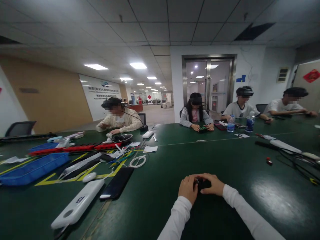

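My left hand [187, 188] and my right hand [214, 184] meet over the green table [160, 186] in front of me. Between them is a small black object [204, 185], partly covered by my fingers, whose kind I cannot make out. The fingers of both hands curve around it from either side, with the fingertips close together at the far side. White sleeves cover both forearms.
To the left lie a black phone [118, 182], a white elongated device [78, 203], a coiled white cable [137, 161] and a blue tray [35, 169]. A small red item [269, 161] and black cables [297, 166] are at right. Several people sit across the table, near bottles [231, 124].
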{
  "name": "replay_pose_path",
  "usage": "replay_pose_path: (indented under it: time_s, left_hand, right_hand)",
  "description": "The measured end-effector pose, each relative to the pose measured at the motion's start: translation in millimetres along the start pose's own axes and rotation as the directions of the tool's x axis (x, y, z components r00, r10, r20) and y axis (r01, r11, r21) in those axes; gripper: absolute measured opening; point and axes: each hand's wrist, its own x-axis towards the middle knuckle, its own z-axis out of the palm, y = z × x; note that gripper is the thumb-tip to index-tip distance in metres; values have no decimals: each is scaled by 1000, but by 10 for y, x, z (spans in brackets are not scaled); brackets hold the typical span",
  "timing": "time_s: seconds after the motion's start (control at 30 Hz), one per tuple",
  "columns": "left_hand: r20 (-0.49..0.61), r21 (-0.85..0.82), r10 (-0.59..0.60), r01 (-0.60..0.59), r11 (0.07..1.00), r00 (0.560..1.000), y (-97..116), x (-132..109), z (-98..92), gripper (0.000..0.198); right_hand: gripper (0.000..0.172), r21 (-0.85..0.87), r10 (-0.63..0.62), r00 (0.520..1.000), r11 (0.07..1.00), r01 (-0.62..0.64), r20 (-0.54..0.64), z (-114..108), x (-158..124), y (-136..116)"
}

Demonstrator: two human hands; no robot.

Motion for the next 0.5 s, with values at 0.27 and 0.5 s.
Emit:
replay_pose_path:
  time_s: [0.27, 0.5]
  left_hand:
    - [-45, -135, 18, -24, 991, 999, -33, 51, 24, 39]
    - [-268, -513, -113, -43, 857, 957, -205, 81, -14, 31]
  right_hand:
    - [66, -120, 46, 997, 992, -39, 62, -74, 27, -145]
    - [64, -66, 31, 998, 997, -27, 62, -191, -44, -269]
